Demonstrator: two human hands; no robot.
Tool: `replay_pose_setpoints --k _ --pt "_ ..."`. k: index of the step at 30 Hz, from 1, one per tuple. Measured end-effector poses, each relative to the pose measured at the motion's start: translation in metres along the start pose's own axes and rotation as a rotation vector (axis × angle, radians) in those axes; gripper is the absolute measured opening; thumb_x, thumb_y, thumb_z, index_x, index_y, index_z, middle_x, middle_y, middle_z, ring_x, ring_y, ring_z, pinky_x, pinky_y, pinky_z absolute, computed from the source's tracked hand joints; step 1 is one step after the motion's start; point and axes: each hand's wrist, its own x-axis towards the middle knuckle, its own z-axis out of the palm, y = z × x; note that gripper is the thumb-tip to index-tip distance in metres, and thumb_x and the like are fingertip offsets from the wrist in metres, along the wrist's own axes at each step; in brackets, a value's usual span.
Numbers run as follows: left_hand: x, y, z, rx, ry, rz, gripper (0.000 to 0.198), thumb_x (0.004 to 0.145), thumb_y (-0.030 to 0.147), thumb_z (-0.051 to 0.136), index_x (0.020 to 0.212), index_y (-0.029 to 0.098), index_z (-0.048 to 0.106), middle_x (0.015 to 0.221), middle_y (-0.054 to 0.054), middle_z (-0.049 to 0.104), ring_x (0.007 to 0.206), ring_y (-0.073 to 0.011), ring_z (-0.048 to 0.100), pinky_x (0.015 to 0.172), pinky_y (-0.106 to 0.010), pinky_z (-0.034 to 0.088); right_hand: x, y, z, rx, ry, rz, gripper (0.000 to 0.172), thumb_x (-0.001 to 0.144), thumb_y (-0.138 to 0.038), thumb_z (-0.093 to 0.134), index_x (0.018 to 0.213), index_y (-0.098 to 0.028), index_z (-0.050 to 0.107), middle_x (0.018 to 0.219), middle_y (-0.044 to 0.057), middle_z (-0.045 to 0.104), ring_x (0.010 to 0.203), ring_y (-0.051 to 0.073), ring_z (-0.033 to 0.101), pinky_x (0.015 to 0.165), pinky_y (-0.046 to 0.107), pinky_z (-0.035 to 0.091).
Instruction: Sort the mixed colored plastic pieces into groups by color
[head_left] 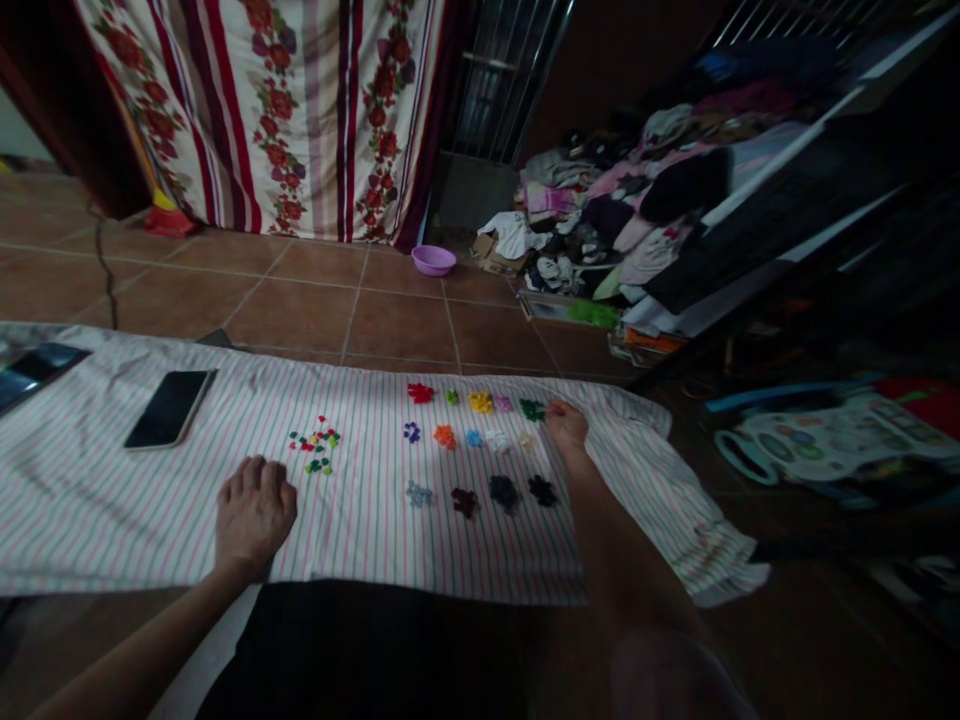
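Sorting looks mostly done: your right hand (566,428), fingers (561,414) bunched at a reddish piece (556,405) (grip unclear), is right of centre by the single-colour piles (445,436); left hand (255,512), curled shut, sits by the small mixed scatter (315,440) remaining centre-left.

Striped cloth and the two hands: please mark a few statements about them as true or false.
The left hand rests with curled fingers on the striped cloth. True.
The right hand lies off the cloth. False: it is stretched out over the cloth, just beside the green pile.
A dark phone lies flat on the cloth. True.
The purple bowl stands on the cloth. False: it stands on the tiled floor beyond.
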Motion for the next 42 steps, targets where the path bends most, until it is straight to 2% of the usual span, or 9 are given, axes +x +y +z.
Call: replay_pose_setpoints --k 3,10,17,22,31,36,42 --pt "0.0 0.0 -0.001 0.014 -0.007 0.005 0.028 0.087 0.029 0.035 0.101 0.016 0.056 0.117 -0.015 0.056 0.114 -0.0288 0.049 0.093 -0.043 0.038 -0.006 -0.006 -0.001 0.01 -0.011 0.079 0.026 0.064 -0.025 0.051 0.079 -0.016 0.07 0.073 0.007 0.069 0.081 0.023 0.064 0.085 0.038 0.05" --pt "0.0 0.0 -0.002 0.014 -0.002 0.003 0.028 0.088 0.029 0.034 0.099 0.016 0.056 0.115 -0.015 0.056 0.114 -0.0286 0.049 0.092 -0.043 0.038 -0.042 -0.038 0.005 0.038 -0.076 0.007 0.032 0.072 -0.028 0.048 0.09 -0.015 0.071 0.087 0.011 0.072 0.085 0.022 0.065 0.086 0.036 0.049" --pt "0.0 -0.001 0.0 0.001 0.015 -0.001 0.03 0.087 0.029 0.035 0.1 0.014 0.057 0.117 -0.017 0.056 0.117 -0.0296 0.048 0.094 -0.043 0.037 -0.117 -0.088 0.034 0.27 -0.281 -0.201 0.032 0.078 -0.035 0.047 0.094 -0.019 0.071 0.084 0.006 0.073 0.076 0.019 0.066 0.075 0.032 0.053" --pt "0.0 -0.001 0.0 -0.038 0.014 -0.011 0.029 0.086 0.028 0.037 0.1 0.014 0.059 0.117 -0.018 0.056 0.115 -0.0302 0.048 0.092 -0.044 0.037 -0.172 -0.122 0.054 0.304 -0.373 -0.369 0.028 0.082 -0.028 0.046 0.091 -0.021 0.071 0.089 0.006 0.072 0.081 0.018 0.067 0.079 0.031 0.054" --pt "0.0 -0.002 0.001 -0.055 0.025 -0.013 0.026 0.087 0.026 0.038 0.099 0.013 0.058 0.116 -0.018 0.056 0.116 -0.0308 0.047 0.094 -0.044 0.035 -0.251 -0.17 0.089 0.316 -0.629 -0.502 0.024 0.082 -0.017 0.05 0.091 -0.023 0.072 0.09 0.003 0.072 0.085 0.017 0.067 0.082 0.031 0.053" --pt "0.001 0.0 -0.004 -0.1 0.004 -0.039 0.025 0.087 0.024 0.039 0.097 0.013 0.059 0.115 -0.019 0.057 0.115 -0.0307 0.049 0.094 -0.045 0.036 -0.274 -0.184 0.107 0.274 -0.698 -0.527 0.024 0.084 -0.017 0.051 0.094 -0.024 0.072 0.092 0.003 0.071 0.09 0.017 0.066 0.085 0.03 0.052" --pt "0.001 -0.001 0.0 -0.098 0.011 -0.039 0.027 0.087 0.024 0.038 0.099 0.012 0.059 0.119 -0.02 0.057 0.121 -0.0327 0.046 0.098 -0.046 0.034 -0.276 -0.197 0.126 0.218 -0.68 -0.545 0.026 0.088 -0.016 0.049 0.099 -0.025 0.071 0.095 0.004 0.068 0.089 0.016 0.064 0.085 0.028 0.051"
